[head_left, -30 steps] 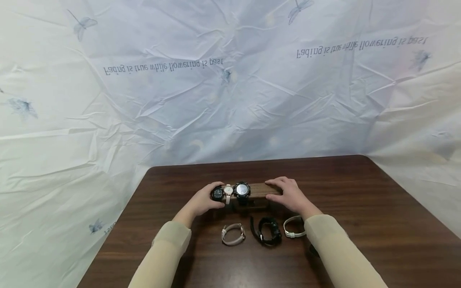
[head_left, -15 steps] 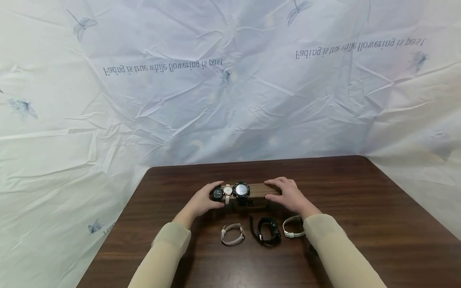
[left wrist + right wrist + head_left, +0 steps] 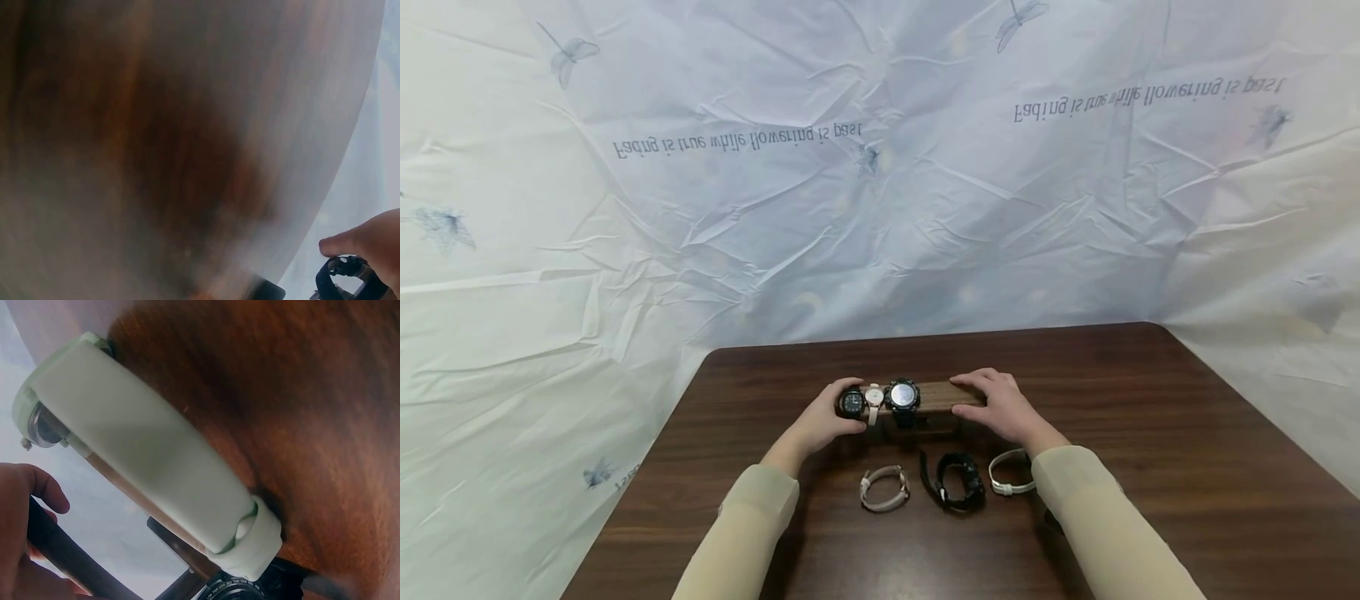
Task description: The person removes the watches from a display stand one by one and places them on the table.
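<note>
A wooden stand bar [image 3: 936, 397] sits mid-table and carries a small black watch [image 3: 852, 402], a pale pink watch [image 3: 874, 400] and a large black watch [image 3: 903, 396]. My left hand [image 3: 831, 417] pinches the small black watch at the bar's left end; in the left wrist view my thumb [image 3: 369, 240] lies over its black strap [image 3: 344, 278]. My right hand [image 3: 994, 400] curls over the bar's right end. In the right wrist view the fingers [image 3: 25, 537] wrap the dark bar [image 3: 69, 559], with a white watch [image 3: 144, 450] close behind.
Three loose watches lie in front of the stand on the dark wooden table [image 3: 1150, 433]: a beige one [image 3: 885, 487], a black one [image 3: 957, 482] and the white one [image 3: 1007, 473]. A creased white sheet [image 3: 880, 208] hangs behind and beside the table.
</note>
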`<state>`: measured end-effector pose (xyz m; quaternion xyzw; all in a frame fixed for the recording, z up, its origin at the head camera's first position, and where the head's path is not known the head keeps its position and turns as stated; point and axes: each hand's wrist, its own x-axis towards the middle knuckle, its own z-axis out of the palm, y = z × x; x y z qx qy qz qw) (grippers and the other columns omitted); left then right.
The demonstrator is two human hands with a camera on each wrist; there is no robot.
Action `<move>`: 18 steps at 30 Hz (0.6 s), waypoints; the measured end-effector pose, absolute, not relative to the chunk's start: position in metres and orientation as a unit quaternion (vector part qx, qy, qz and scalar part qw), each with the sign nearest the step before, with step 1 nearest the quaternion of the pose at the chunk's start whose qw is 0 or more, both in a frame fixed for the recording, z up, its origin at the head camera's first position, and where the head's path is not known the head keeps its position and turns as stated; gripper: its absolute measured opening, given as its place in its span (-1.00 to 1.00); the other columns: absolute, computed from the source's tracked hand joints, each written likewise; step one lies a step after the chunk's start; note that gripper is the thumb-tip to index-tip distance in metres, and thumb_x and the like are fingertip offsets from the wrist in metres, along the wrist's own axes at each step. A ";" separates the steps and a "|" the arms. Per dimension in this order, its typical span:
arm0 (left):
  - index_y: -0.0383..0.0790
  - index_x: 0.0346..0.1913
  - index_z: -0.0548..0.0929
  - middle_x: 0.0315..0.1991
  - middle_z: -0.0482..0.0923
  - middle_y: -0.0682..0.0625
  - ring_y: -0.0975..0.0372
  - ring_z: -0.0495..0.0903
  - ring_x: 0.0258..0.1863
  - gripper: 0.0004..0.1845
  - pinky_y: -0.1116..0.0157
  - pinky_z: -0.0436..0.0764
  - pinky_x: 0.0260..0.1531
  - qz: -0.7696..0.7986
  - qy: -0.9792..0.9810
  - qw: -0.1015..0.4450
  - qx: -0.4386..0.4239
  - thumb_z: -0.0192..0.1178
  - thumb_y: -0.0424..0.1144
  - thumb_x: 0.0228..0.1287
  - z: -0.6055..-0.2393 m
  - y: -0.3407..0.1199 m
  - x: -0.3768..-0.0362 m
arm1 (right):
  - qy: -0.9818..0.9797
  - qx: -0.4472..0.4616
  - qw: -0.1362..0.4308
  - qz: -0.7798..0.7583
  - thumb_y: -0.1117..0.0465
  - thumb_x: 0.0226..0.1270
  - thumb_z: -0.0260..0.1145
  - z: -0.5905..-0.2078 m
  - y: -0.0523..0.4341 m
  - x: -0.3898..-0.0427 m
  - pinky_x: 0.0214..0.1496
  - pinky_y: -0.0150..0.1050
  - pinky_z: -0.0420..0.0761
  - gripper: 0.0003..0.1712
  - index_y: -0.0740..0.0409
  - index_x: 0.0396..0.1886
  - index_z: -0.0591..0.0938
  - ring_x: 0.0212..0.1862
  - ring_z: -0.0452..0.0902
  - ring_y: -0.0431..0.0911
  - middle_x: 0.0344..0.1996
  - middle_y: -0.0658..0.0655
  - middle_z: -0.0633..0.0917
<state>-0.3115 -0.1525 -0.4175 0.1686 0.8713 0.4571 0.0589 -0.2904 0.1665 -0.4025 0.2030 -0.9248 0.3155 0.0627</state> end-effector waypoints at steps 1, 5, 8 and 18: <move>0.11 0.24 0.20 0.18 0.13 0.01 0.14 0.37 -0.04 -0.21 0.13 0.41 -0.19 0.463 0.868 0.060 0.171 0.34 -0.18 -0.12 -0.418 -0.153 -0.312 | -0.924 0.203 0.062 0.318 -0.24 0.04 0.16 -0.402 0.166 -0.290 -0.01 0.13 0.23 -0.41 -0.25 0.11 0.39 0.17 0.04 0.11 0.09 0.03 0.32; 0.16 0.23 0.20 0.19 0.11 0.03 0.15 0.35 -0.03 -0.21 0.13 0.40 -0.19 0.465 0.867 0.062 0.167 0.35 -0.14 -0.13 -0.419 -0.155 -0.311 | -0.923 0.205 0.064 0.319 -0.23 0.04 0.16 -0.402 0.166 -0.289 -0.01 0.12 0.23 -0.41 -0.24 0.11 0.39 0.17 0.03 0.12 0.09 0.03 0.32; 0.22 0.20 0.22 0.21 0.08 0.04 0.13 0.31 0.02 -0.22 0.09 0.38 -0.17 0.462 0.870 0.059 0.161 0.36 -0.09 -0.15 -0.418 -0.158 -0.310 | -0.923 0.208 0.064 0.317 -0.23 0.05 0.16 -0.402 0.165 -0.290 -0.01 0.13 0.23 -0.41 -0.24 0.12 0.39 0.17 0.03 0.12 0.09 0.03 0.32; 0.21 0.20 0.27 0.21 0.11 0.06 0.09 0.28 0.07 -0.23 0.03 0.35 -0.12 0.452 0.880 0.030 0.145 0.36 0.00 -0.19 -0.419 -0.170 -0.309 | -0.926 0.199 0.063 0.313 -0.25 0.03 0.15 -0.403 0.166 -0.291 -0.01 0.13 0.23 -0.39 -0.25 0.12 0.38 0.17 0.02 0.12 0.09 0.03 0.32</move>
